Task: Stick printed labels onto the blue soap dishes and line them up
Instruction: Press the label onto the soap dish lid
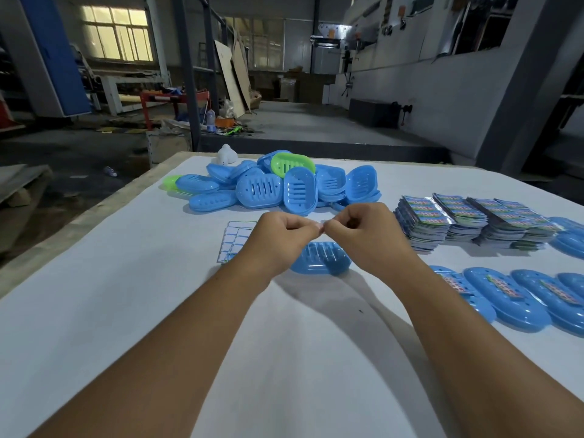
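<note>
Two hands meet above a blue soap dish (320, 259) on the white desk (126, 311); left hand (281, 237) and right hand (363, 232) pinch what seems a small sticker (322, 223); best peeled slowly, then pressed flat onto the dish.

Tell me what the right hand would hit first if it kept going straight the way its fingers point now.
The right hand points left, its fingertips pinched at a tiny pale piece, too small to identify. It would almost at once meet the fingertips of the left hand, which look to be touching it already.
</note>
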### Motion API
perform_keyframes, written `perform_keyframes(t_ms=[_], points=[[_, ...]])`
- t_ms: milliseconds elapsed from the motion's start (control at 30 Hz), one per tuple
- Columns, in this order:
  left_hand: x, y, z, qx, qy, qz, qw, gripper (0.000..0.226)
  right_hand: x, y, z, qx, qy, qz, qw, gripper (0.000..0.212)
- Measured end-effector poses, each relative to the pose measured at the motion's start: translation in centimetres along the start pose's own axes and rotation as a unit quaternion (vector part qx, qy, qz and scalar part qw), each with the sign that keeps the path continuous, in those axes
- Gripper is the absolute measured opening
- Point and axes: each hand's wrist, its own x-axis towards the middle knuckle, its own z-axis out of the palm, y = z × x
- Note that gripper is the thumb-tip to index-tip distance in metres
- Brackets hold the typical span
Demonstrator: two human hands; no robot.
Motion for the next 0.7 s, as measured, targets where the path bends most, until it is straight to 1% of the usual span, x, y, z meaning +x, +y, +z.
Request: perform_keyframes(t_ms=[67,233,300,367,433,500,567,700], points=[[0.1,0.0,0.0,0.001,0.009,-0.009,1.0,0.009,0.0,0.1,0.0,-0.002,-0.007,-0.011,1.0,0.024],[0.2,-0.1,-0.4,0.023,0.042,-0.021,0.999,0.013,-0.2,0.2,-0.2,-0.002,-0.056,-0.08,0.995,0.02],[0.2,-0.1,-0.5,0.024,0.045,-0.02,0.999,0.015,-0.3,0.1,-0.3,0.009,-0.077,-0.091,0.993,0.016],[0.3,-0.1,-0.6,0.022,0.039,-0.017,0.999,0.018,-0.2,0.2,-0.3,0.006,-0.079,-0.093,0.993,0.017],[0.2,-0.1,-0.6,0.026,0.033,-0.015,0.999,0.021,0.1,0.5,-0.4,-0.017,-0.046,-0.067,0.997,0.023],[0.2,-0.2,-0.5,0.033,0.032,-0.017,0.999,0.021,0.5,0.9,-0.5,-0.033,-0.016,-0.02,0.999,0.028],[0.3,-0.3,-0.4,0.036,0.032,-0.021,0.999,0.019,0.7,1.2,-0.6,-0.012,-0.016,0.016,1.0,0.031],[0.7,-0.5,-0.2,0.044,0.034,-0.029,0.998,0.018,0.8,1.2,-0.7,0.022,-0.038,0.056,0.997,0.035]])
